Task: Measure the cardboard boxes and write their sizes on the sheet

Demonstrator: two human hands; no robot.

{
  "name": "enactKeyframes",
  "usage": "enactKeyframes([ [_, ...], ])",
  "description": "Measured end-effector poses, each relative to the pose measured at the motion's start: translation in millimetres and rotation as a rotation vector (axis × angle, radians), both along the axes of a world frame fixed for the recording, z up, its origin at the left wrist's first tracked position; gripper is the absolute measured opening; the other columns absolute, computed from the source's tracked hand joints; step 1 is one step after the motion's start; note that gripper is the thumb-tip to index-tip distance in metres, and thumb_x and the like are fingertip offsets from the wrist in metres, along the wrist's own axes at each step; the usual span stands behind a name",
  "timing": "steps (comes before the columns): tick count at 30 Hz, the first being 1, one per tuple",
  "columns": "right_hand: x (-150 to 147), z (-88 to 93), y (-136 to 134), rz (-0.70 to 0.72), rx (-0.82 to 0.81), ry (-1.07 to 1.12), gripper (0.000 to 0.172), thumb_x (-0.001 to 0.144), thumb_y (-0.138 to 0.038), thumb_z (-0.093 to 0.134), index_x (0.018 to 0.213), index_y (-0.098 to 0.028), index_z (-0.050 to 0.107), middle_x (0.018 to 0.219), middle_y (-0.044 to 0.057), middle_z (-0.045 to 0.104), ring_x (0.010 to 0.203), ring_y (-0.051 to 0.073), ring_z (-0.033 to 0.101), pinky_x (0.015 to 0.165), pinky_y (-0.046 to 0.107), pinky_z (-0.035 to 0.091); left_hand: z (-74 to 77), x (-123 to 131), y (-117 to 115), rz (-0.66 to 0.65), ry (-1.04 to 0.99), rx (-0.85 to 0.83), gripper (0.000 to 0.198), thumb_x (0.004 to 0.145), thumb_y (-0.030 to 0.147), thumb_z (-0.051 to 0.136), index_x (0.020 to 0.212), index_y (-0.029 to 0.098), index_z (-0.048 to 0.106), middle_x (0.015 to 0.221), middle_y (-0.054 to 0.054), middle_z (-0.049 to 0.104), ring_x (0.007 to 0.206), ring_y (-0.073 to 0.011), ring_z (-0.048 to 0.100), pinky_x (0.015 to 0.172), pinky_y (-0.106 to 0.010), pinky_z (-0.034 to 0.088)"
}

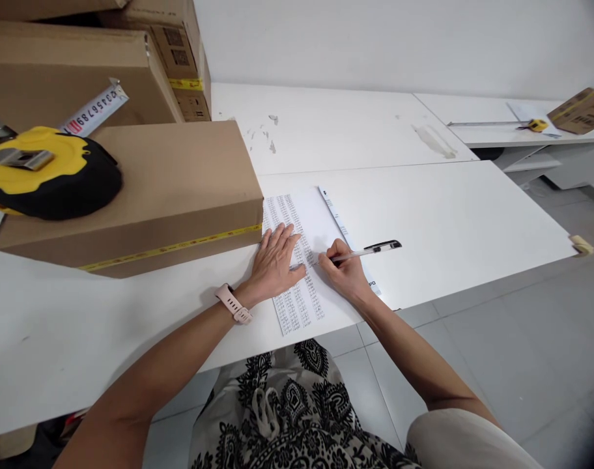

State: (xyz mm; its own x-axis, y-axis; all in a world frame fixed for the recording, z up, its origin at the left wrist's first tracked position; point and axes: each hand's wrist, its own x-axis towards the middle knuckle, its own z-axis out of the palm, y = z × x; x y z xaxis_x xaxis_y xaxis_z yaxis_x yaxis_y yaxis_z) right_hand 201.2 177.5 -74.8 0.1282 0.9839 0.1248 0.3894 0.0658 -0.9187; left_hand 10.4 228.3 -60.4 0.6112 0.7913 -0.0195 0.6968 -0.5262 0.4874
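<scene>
A printed sheet covered in small rows of figures lies on the white table in front of me. My left hand lies flat on the sheet with its fingers stretched out, a pink watch on the wrist. My right hand is closed round a black-capped pen, whose tip touches the sheet. A long cardboard box with yellow tape sits just left of the sheet. On top of the box rests a yellow and black tape measure with its blade sticking out.
More cardboard boxes are stacked at the back left. A second white table stands behind. At the far right another desk holds a small box and a second tape measure. Grey tiled floor lies to the right.
</scene>
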Motion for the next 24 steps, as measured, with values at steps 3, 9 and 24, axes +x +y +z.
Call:
enactKeyframes([
  [3, -0.1, 0.7, -0.3, 0.011, -0.002, 0.005, 0.028, 0.086, -0.029, 0.063, 0.068, -0.024, 0.042, 0.059, -0.006, 0.040, 0.057, 0.012, 0.036, 0.055, 0.029, 0.028, 0.2, 0.1, -0.3, 0.002, -0.002, 0.007, 0.064, 0.090, 0.034, 0.056, 0.148, 0.011, 0.042, 0.169, -0.017, 0.029, 0.160, -0.0298, 0.015, 0.131, -0.050, 0.008],
  [9, -0.6, 1.2, -0.4, -0.013, -0.006, 0.000, 0.028, 0.084, -0.028, 0.063, 0.068, -0.024, 0.041, 0.059, -0.006, 0.038, 0.057, 0.013, 0.035, 0.055, 0.028, 0.029, 1.1, 0.3, -0.1, -0.003, 0.013, -0.003, 0.065, 0.090, 0.032, 0.055, 0.149, 0.008, 0.042, 0.169, -0.018, 0.028, 0.160, -0.0303, 0.014, 0.131, -0.050, 0.007],
  [24, 0.8, -0.6, -0.3, -0.016, -0.004, -0.008, 0.028, 0.085, -0.028, 0.063, 0.069, -0.025, 0.041, 0.060, -0.006, 0.039, 0.058, 0.013, 0.035, 0.056, 0.029, 0.030, -2.0, -0.3, 0.1, 0.004, -0.030, 0.010, 0.064, 0.089, 0.034, 0.056, 0.148, 0.014, 0.042, 0.169, -0.016, 0.030, 0.159, -0.0301, 0.016, 0.131, -0.052, 0.009],
])
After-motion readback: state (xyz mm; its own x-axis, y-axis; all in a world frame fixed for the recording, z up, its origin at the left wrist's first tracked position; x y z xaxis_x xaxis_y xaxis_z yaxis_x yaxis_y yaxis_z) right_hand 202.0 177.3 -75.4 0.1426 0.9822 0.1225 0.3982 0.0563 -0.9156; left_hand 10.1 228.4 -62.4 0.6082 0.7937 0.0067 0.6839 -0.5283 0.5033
